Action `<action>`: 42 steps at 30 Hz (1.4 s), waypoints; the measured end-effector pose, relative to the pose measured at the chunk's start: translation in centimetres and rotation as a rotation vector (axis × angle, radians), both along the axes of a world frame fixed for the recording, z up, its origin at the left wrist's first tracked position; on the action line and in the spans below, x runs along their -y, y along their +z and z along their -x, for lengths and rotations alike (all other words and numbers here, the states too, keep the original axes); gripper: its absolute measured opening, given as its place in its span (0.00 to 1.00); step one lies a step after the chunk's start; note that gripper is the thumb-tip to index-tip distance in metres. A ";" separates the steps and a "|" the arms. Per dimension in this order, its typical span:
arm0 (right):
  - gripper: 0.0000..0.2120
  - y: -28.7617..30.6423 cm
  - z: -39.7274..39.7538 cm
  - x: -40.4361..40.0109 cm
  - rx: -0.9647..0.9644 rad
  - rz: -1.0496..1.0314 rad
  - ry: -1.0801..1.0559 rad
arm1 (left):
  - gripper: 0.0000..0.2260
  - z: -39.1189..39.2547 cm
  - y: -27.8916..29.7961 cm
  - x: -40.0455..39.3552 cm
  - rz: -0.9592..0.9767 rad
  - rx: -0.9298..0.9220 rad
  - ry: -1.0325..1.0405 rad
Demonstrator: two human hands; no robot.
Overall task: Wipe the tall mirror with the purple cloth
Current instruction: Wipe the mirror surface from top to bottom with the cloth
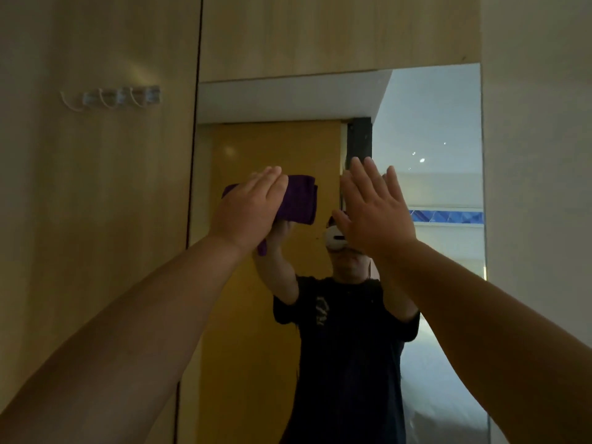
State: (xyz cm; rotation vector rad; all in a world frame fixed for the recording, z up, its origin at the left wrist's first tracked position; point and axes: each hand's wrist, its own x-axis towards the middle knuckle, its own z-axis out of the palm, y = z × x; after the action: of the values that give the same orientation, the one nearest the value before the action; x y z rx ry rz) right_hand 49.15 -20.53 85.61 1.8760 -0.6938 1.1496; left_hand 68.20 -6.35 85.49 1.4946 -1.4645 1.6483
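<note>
The tall mirror [432, 123] is set in a wooden wall and fills the middle and right of the view. A folded purple cloth [299, 200] lies flat against the glass in the mirror's upper middle. My left hand [250, 209] presses on the cloth with flat fingers and covers its left half; a corner of the cloth hangs below my wrist. To the right, my right hand [374, 209] is raised at the glass, fingers spread and holding nothing. The mirror reflects a person in a dark shirt with both arms up.
Wooden panels [96, 219] flank the mirror on the left and above. A row of small wall hooks [112, 97] sits at the upper left. A pale wall [538, 187] borders the mirror's right edge.
</note>
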 end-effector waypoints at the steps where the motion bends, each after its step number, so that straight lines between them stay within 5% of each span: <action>1: 0.33 0.3 -0.6 0.0 0.016 -0.001 -0.008 | 0.20 -0.7 0.8 0.0 0.011 0.028 -0.013; 15: 0.34 -0.3 -2.6 1.4 0.120 0.010 -0.054 | 0.17 -6.6 16.7 -1.5 0.277 0.217 0.145; 21: 0.34 -0.2 -2.6 1.8 0.135 0.048 -0.024 | 0.24 -6.8 14.8 3.2 0.188 -0.030 -0.113; 26: 0.35 -0.3 -2.5 1.9 0.136 0.055 -0.013 | 0.30 -8.0 13.0 3.2 0.068 0.044 0.007; 33: 0.34 -0.3 -2.4 1.8 0.143 0.048 0.013 | 0.32 -9.2 4.6 1.6 -0.028 0.016 0.021; 42: 0.34 -0.2 -2.4 1.1 0.145 0.015 0.018 | 0.31 -12.1 -19.6 0.1 -0.049 -0.020 -0.065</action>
State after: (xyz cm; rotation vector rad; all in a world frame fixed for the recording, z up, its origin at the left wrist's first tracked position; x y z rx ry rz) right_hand 51.59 -21.66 85.36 1.8025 -0.7467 1.3087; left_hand 80.27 -6.42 65.88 1.4692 -1.5367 1.5655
